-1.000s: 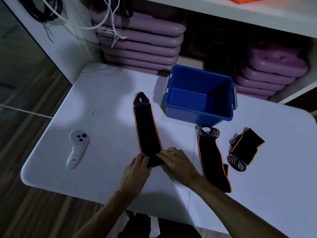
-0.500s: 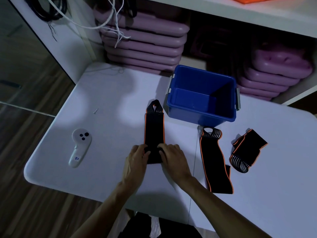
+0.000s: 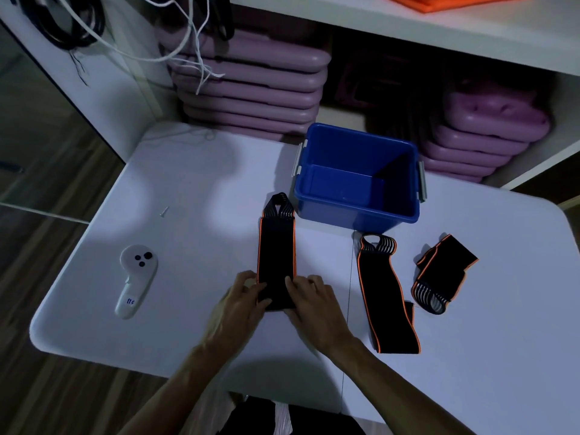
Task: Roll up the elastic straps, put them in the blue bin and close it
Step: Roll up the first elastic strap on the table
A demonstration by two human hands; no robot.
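A black elastic strap with orange edges (image 3: 276,246) lies straight on the white table (image 3: 194,189), its looped end pointing at the blue bin (image 3: 357,215). My left hand (image 3: 241,304) and my right hand (image 3: 314,301) pinch its near end from both sides, where a small roll has formed. The bin stands open with nothing visible inside and no lid in view. A second strap (image 3: 384,296) lies flat to the right. A third strap (image 3: 442,274) lies folded and crumpled further right.
A white handheld controller (image 3: 135,277) rests on the table's left part, with a small screw (image 3: 163,211) beyond it. Stacked purple cases (image 3: 251,86) fill the shelves behind the bin. White cords (image 3: 188,48) hang at the upper left. Wooden floor lies left of the table.
The strap has swung from slanting left to straight and looks shorter as its near end is rolled. Both hands shifted slightly forward with it. The other two straps stayed put.
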